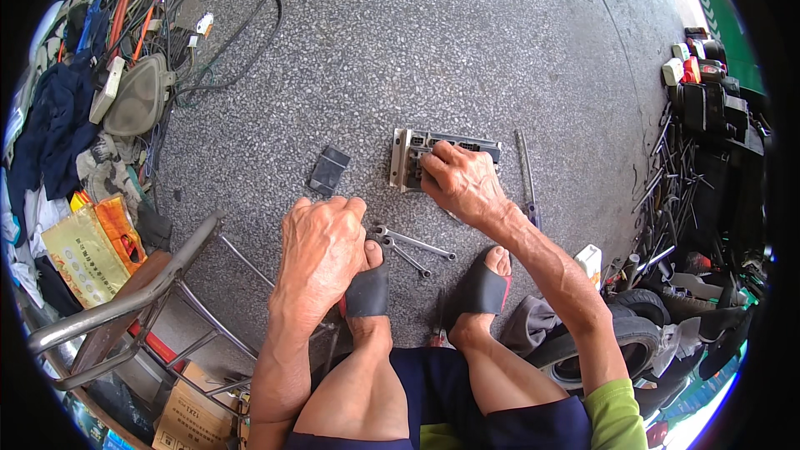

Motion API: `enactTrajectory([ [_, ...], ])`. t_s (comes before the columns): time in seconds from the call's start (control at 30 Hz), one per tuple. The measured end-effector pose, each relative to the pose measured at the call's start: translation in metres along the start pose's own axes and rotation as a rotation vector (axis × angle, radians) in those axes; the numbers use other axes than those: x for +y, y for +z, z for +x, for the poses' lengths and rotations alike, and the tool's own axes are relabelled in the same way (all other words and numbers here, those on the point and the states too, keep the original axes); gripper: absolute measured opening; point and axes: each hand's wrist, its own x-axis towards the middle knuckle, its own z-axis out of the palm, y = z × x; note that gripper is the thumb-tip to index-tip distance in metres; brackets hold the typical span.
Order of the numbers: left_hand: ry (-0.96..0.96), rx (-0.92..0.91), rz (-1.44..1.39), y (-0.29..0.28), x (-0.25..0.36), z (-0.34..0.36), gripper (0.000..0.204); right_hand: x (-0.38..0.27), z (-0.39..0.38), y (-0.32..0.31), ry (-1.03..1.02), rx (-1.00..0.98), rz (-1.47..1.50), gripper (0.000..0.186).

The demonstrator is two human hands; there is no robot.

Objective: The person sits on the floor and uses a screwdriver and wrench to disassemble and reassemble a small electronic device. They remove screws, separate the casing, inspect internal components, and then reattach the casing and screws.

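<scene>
My right hand [460, 177] is closed, with its curled fingers at the face of a metal-cased electronic box [400, 168] that has dark connector sockets. The hand covers part of the box, and whatever its fingertips grip is hidden. Held above the ground by my left foot, my left hand [317, 237] is curled with its back up; I cannot make out what is in it. A dark flat rectangular piece [330, 170] lies just beyond it. Two wrenches [423, 245] rest between my feet. To the right of the box lies a long-shafted screwdriver [527, 173].
Cables and cloths [54, 108] are piled at the left, above a metal-framed chair [125, 304]. A loose black cable [271, 12] curves over the speckled floor. Metal rods [667, 162], black parts and a small tyre [612, 350] line the right side.
</scene>
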Motion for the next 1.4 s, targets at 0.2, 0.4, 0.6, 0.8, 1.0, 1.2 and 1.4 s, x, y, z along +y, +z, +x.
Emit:
enactTrajectory([
  [0.2,-0.021,-0.032,0.001,-0.001,0.001,-0.001,0.018,-0.001,0.004,0.0,-0.019,-0.046,-0.035,0.014],
  [0.4,-0.029,-0.052,0.015,-0.001,0.002,-0.001,0.02,-0.008,0.005,0.004,0.014,-0.003,-0.071,0.012],
  [0.6,-0.022,-0.049,0.017,-0.001,0.003,-0.001,0.019,-0.008,0.005,0.005,0.037,-0.015,-0.078,0.012],
  [0.8,-0.024,-0.056,0.018,0.0,0.002,-0.001,0.017,-0.014,0.009,-0.002,0.106,-0.027,0.007,0.014],
  [1.0,-0.026,-0.063,-0.002,-0.001,0.002,0.0,0.016,-0.01,0.01,0.0,0.185,-0.068,0.078,0.014],
  [1.2,-0.022,-0.015,0.011,0.005,-0.001,-0.001,0.013,-0.004,0.008,0.0,0.149,-0.089,0.061,0.012],
  [1.4,-0.014,-0.014,-0.003,0.004,0.001,-0.001,0.013,-0.002,0.006,0.0,0.059,-0.096,0.015,0.01],
])
